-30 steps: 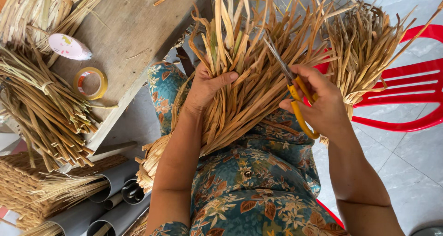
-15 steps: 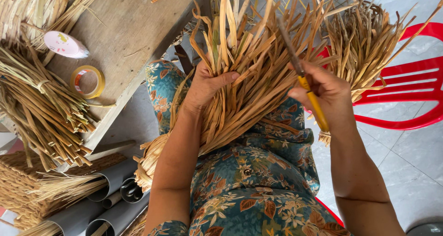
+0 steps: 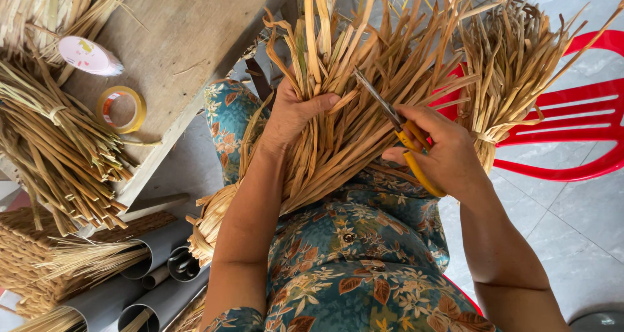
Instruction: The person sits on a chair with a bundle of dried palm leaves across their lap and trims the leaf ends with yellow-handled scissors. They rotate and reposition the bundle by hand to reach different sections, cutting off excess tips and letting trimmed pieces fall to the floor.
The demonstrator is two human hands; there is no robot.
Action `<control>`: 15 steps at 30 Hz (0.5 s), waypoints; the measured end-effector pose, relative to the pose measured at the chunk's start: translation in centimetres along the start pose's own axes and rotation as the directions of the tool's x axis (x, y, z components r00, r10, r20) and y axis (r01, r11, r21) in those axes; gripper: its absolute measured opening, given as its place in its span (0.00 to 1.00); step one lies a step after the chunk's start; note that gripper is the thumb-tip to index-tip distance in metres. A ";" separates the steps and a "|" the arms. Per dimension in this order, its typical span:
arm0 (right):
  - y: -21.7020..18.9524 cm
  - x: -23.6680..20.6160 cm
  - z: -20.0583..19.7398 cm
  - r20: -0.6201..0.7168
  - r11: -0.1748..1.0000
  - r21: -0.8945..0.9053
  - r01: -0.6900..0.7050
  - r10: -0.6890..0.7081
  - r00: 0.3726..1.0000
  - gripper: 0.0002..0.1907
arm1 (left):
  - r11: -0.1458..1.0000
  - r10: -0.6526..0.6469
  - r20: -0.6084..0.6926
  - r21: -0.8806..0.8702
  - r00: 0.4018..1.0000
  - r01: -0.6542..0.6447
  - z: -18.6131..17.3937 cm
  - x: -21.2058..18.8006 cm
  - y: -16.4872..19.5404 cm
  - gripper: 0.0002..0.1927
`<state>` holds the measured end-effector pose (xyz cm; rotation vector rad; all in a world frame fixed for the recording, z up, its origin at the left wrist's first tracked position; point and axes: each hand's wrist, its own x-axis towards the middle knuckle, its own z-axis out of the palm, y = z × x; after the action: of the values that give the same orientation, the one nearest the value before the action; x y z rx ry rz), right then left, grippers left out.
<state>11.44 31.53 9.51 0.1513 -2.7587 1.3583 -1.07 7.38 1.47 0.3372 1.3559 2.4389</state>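
Left hand [image 3: 296,114] clasped a half-woven straw basket [image 3: 351,121] while the right hand [image 3: 439,153] gripped yellow-handled scissors [image 3: 396,127], many loose strand ends untrimmed.

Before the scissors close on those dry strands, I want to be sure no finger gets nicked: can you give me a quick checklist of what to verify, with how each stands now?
1. Left hand has a firm grip on the woven piece of dry strands: ok, fingers wrap over the bundle.
2. Right hand has the yellow-handled scissors seated in its fingers: ok.
3. Blades point away from the left hand's fingers: not ok, the tips lie close to them.
4. A strand sits between the blades: cannot tell, the blades look nearly shut.
5. Piece rests steadily on the lap: ok.
6. Red chair and its second bundle stay clear of the right hand: ok, apart.
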 end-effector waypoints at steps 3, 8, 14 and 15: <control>-0.3 0.2 0.1 0.000 1.000 -0.012 0.003 -0.003 1.000 0.38 | 1.000 0.017 0.009 -0.024 1.000 -0.017 -0.1 0.1 0.0 0.31; -0.7 0.5 0.0 -0.003 0.997 -0.070 0.039 -0.039 0.999 0.38 | 1.000 0.004 -0.005 0.015 1.000 -0.004 0.0 0.1 -0.1 0.30; -1.3 0.5 -0.1 -0.040 0.991 -0.079 0.104 -0.108 0.993 0.38 | 0.995 0.032 0.044 0.089 0.999 -0.036 0.2 0.1 -0.2 0.30; -1.3 0.5 -0.2 -0.044 0.991 -0.090 0.103 -0.107 0.993 0.38 | 0.994 0.056 0.049 0.092 0.997 -0.060 0.2 0.1 -0.2 0.31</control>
<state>11.08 30.85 10.66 0.2517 -2.7219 1.1982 -1.08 7.71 1.40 0.4598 1.4621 2.4029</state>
